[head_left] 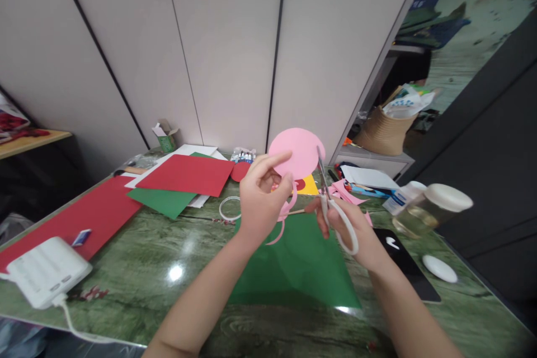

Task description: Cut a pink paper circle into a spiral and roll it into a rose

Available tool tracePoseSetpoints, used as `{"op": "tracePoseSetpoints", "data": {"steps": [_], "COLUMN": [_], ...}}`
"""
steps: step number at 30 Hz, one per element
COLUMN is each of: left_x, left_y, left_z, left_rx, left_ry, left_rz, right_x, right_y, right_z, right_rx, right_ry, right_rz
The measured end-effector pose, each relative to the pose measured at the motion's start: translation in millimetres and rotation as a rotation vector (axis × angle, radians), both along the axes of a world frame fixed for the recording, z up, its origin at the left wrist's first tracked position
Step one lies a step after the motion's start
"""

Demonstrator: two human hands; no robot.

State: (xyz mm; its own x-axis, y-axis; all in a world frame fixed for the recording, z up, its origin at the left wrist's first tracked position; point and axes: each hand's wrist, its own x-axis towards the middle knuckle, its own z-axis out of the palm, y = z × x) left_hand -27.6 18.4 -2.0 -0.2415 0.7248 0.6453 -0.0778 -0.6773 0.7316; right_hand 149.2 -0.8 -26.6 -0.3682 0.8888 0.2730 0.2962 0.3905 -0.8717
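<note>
My left hand [263,190] pinches a round pink paper disc [296,151] by its lower left edge, holding it up above the table. In my right hand [350,229] are white-handled scissors [326,182], gripped by the loops. Their blades point upward and meet the disc at its right edge. A thin curled pink paper strip [282,229] dangles below the disc. Under both hands lies a green paper sheet [293,268]. Behind them, partly hidden, is a yellow paper [310,185] with a red round piece on it.
Red sheets [184,173] lie to the left, near a white power adapter [49,271] with a cable. Pink scraps [346,193] lie behind my right hand. A lidded jar [432,210], a black tablet-like slab [405,263] and a white oval object [439,268] stand at right.
</note>
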Motion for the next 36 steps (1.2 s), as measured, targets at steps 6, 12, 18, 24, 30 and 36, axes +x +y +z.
{"op": "tracePoseSetpoints", "data": {"steps": [6,12,18,24,30,36], "left_x": [0.4,-0.1,1.3,2.6,2.6,1.9], "left_y": [-0.4,0.0,3.7,1.8,-2.5,-0.2], "left_z": [0.4,-0.8,-2.8,-0.8,2.9,0.2], "left_rx": [0.010,0.000,0.009,0.007,-0.007,0.009], "left_ry": [0.012,0.012,-0.052,-0.041,0.005,0.002], "left_rz": [-0.002,0.031,0.000,-0.004,0.014,0.002], "right_x": [-0.6,-0.6,0.0,0.1,0.3,-0.2], "right_y": [-0.5,0.9,2.1,-0.5,0.5,0.1], "right_z": [1.7,1.8,0.1,1.0,-2.2,-2.3], "right_rx": [-0.012,-0.015,-0.028,-0.016,0.006,-0.009], "right_ry": [-0.018,-0.036,-0.043,-0.020,0.010,0.029], "right_rz": [-0.007,-0.021,-0.020,0.011,0.024,0.022]}}
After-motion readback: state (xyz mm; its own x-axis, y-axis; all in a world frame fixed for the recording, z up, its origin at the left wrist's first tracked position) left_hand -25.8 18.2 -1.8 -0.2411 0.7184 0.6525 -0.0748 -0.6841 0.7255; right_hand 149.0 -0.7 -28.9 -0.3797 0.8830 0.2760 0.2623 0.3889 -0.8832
